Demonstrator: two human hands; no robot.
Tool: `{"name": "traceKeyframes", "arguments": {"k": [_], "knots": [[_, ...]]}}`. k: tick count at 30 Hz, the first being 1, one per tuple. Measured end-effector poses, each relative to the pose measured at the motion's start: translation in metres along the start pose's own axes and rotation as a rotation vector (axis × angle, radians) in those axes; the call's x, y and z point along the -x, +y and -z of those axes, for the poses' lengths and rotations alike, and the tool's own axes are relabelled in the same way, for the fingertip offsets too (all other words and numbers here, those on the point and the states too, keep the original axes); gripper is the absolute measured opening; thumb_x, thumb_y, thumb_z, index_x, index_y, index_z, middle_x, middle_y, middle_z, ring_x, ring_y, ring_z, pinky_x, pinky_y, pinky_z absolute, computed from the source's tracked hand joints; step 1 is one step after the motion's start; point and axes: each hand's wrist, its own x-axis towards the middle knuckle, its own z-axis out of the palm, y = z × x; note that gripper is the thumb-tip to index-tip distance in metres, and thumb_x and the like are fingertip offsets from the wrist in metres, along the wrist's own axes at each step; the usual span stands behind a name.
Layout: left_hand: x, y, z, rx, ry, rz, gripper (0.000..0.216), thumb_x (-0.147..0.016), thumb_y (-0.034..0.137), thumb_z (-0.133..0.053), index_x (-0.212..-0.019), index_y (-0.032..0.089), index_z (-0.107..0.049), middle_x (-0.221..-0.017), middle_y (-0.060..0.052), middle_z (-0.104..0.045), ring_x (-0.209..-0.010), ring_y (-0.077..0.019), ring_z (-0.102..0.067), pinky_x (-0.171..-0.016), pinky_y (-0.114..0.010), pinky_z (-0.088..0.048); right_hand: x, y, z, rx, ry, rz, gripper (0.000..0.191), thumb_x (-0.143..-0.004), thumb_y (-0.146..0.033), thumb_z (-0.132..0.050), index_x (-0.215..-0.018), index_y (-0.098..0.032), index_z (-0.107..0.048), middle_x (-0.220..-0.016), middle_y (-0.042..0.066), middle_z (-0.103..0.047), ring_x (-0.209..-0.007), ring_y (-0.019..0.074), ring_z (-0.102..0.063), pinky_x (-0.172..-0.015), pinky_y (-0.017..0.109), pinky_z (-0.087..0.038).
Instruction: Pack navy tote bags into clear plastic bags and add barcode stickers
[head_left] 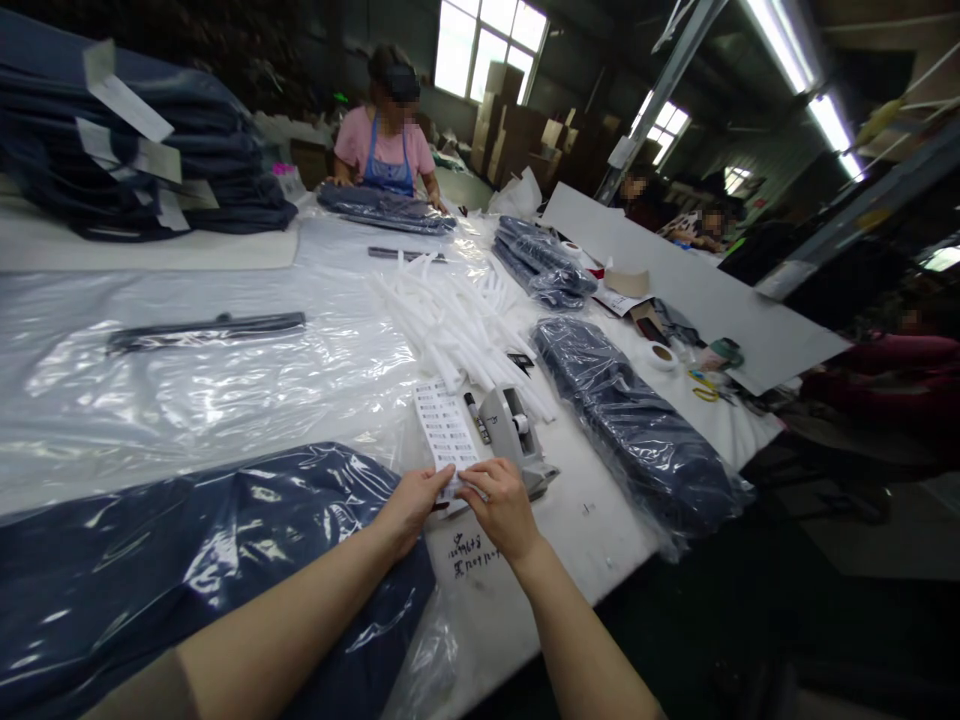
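A white sheet of printed labels lies by the tape dispenser, its near end between my hands. My left hand grips the sheet's lower left corner, thumb on top. At the lower right edge, the closed fingers of my right hand pinch the sheet or a label on it; which one I cannot tell. A grey tape dispenser stands just beyond my right hand. Left of my left forearm lies a dark blue garment in clear plastic. Handwritten marks show on the white tabletop below my hands.
White strips are heaped beyond the sheet. Bagged dark garments lie to the right, near yellow scissors and a tape roll. A stack of garments rises at far left. A person in a blue apron stands across the table.
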Motion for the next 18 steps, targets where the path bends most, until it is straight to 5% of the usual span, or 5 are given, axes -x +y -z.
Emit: {"name": "traceKeyframes", "arguments": {"k": [7,10,14,18], "knots": [[-0.0084,-0.0054,0.0036,-0.005,0.032,-0.04,0.033,-0.063,0.041,-0.073,-0.074,0.011,-0.067,-0.069,-0.006,-0.065,-0.063,-0.0147,-0.056,-0.06,-0.023,-0.044,0.0014,-0.0031,-0.0043,0.09,-0.015,0.09,0.001,-0.081,-0.023,-0.066,-0.082,-0.022,-0.067,-0.079,0.003,-0.064,-0.083,0.0194,-0.053,-0.076,0.034,-0.041],[-0.0097,-0.0064,0.0025,-0.024,0.04,-0.036,0.026,-0.066,0.035,-0.069,-0.072,0.01,-0.067,-0.068,-0.008,-0.066,-0.064,-0.0172,-0.058,-0.059,-0.025,-0.044,0.0053,-0.0026,-0.0039,0.112,0.034,0.188,0.011,-0.085,-0.021,-0.06,-0.076,-0.022,-0.065,-0.078,0.003,-0.064,-0.083,0.0189,-0.052,-0.078,0.035,-0.041],[-0.0063,-0.0028,0.0001,-0.033,0.044,-0.027,0.023,-0.069,0.031,-0.065,-0.077,0.009,-0.069,-0.072,-0.008,-0.067,-0.065,-0.0168,-0.058,-0.061,-0.024,-0.046,0.0077,-0.0007,-0.005,0.152,0.052,0.144,0.011,-0.085,-0.023,-0.061,-0.094,-0.021,-0.067,-0.093,0.006,-0.065,-0.091,0.0205,-0.054,-0.082,0.036,-0.042],[-0.0025,0.0035,-0.0023,-0.03,0.072,0.021,0.019,-0.071,0.024,-0.062,-0.078,0.007,-0.068,-0.069,-0.008,-0.065,-0.059,-0.0143,-0.056,-0.055,-0.023,-0.044,0.0065,0.0016,-0.0033,0.166,0.007,0.189,0.01,-0.085,-0.024,-0.061,-0.092,-0.023,-0.068,-0.084,0.004,-0.066,-0.084,0.0195,-0.054,-0.077,0.035,-0.042]]}}
